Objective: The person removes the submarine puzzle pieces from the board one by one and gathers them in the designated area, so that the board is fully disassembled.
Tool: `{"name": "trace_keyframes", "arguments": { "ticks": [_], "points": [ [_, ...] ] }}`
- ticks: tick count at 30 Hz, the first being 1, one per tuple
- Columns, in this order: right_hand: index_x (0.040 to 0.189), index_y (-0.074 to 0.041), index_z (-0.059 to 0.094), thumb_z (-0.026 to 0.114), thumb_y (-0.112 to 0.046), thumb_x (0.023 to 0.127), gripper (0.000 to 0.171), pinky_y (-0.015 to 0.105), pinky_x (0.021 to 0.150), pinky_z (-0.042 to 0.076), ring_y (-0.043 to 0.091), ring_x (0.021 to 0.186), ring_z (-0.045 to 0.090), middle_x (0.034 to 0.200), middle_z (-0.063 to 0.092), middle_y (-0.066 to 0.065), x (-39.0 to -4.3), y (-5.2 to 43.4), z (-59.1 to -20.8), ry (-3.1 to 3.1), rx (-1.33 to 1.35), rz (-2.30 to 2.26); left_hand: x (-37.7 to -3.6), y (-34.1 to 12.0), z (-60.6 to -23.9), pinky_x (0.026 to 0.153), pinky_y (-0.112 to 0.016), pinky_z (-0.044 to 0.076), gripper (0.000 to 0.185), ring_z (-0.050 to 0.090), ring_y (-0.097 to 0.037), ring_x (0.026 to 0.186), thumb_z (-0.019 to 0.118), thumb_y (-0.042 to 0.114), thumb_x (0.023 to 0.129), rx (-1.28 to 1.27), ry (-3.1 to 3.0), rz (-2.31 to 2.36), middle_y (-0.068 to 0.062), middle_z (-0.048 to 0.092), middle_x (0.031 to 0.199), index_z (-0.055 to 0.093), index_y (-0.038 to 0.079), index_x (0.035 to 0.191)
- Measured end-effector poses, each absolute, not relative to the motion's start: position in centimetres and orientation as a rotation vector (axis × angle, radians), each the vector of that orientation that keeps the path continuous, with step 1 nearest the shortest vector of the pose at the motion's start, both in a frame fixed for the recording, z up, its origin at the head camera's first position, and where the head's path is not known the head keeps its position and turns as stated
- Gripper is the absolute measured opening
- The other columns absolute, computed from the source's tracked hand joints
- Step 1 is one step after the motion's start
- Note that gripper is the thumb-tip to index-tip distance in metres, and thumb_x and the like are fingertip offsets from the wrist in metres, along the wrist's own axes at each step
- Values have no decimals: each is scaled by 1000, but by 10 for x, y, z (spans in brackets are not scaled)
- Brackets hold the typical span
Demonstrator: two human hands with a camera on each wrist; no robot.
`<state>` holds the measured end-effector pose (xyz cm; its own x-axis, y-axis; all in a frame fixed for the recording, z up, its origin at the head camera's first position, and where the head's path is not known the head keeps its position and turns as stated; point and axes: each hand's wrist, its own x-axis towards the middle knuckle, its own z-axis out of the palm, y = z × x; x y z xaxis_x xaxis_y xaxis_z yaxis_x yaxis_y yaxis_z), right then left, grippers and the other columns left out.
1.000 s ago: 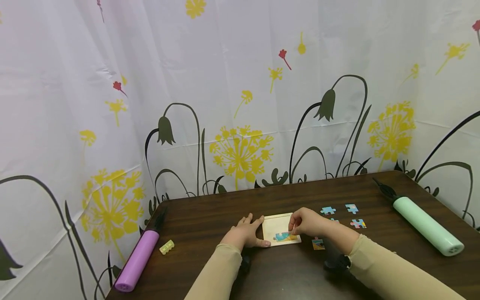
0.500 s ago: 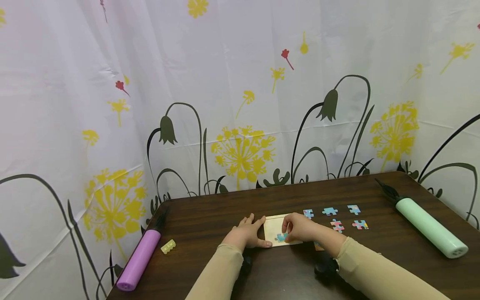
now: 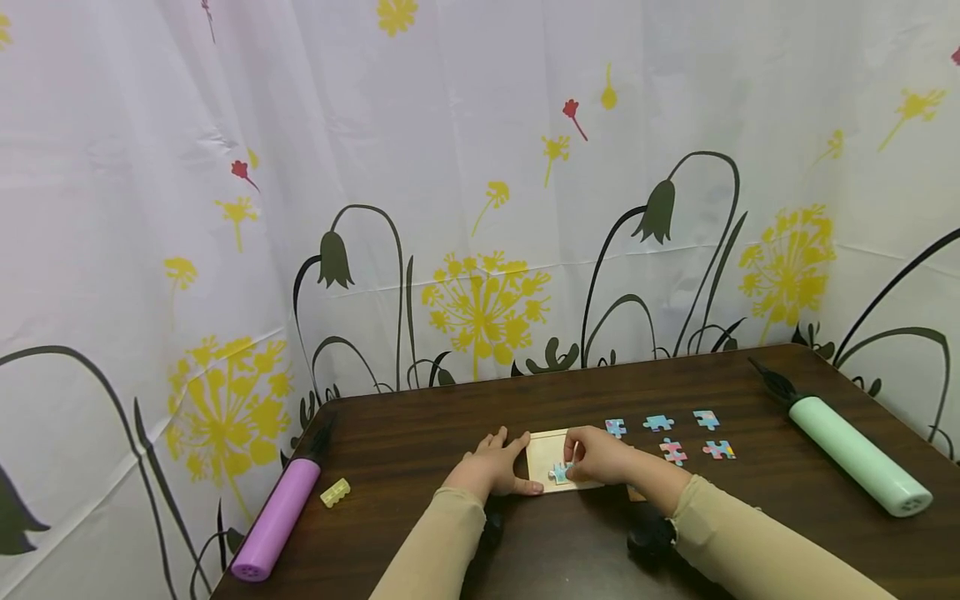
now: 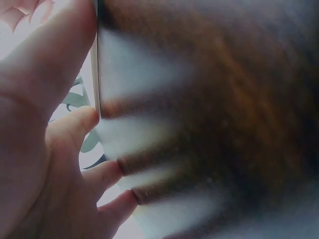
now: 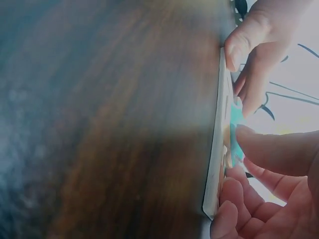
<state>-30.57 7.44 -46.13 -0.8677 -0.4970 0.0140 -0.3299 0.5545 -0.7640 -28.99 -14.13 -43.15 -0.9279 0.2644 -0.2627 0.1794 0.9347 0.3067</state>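
A pale wooden puzzle tray (image 3: 542, 448) lies on the dark table in front of me. My left hand (image 3: 516, 467) rests against its left edge, fingers straight and thumb along the front edge. My right hand (image 3: 573, 467) pinches a teal puzzle piece (image 3: 558, 473) low on the tray. The right wrist view shows the tray's edge (image 5: 218, 149), the teal piece (image 5: 235, 130) between my right hand's fingers (image 5: 264, 152), and my left hand (image 5: 254, 50) beyond it. The left wrist view is blurred, showing my left hand (image 4: 60, 129) by the tray's side (image 4: 95, 74).
Several loose puzzle pieces (image 3: 672, 451) lie right of the tray. A mint-green pump (image 3: 855, 454) sits at the far right. At the left table edge are a purple pump (image 3: 276, 517) and a small yellow block (image 3: 334, 492). A flowered curtain backs the table.
My right hand has slid left across the tray with the piece, uncovering more loose pieces to its right. The left hand has stayed in place.
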Motion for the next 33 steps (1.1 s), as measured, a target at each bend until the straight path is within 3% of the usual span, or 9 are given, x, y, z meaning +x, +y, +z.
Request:
{"name": "trace_keyframes", "arguments": {
  "ticks": [5,19,24,33],
  "points": [
    [81,-8,58,71,1,85,16,27,50,37,13,56,46,67,52,1,-308,78,-464,2584,-745,-1239,-292,-141,-433,108,-64,23,92,24,-42,144,78,55,77,317,2792,393,-19,26,158,39,23,154],
    [84,-5,58,68,2,90,14,28,53,44,15,59,51,70,54,3,-307,91,-447,2480,-770,-1342,-291,-141,-431,109,-64,24,91,23,-41,144,78,55,78,314,2783,394,-19,26,158,39,22,154],
    [86,-3,58,67,2,92,12,33,53,48,20,59,53,70,56,3,-305,115,-429,2463,-785,-1400,-291,-140,-431,108,-64,24,91,24,-41,144,78,55,78,327,2783,393,-20,26,158,38,22,154],
    [90,-1,58,67,-3,93,9,28,50,42,15,59,49,71,55,4,-288,191,-411,2545,-734,-1439,-291,-142,-433,108,-64,25,92,24,-41,143,77,55,79,343,2793,373,-20,26,158,37,22,154]
  ]
}}
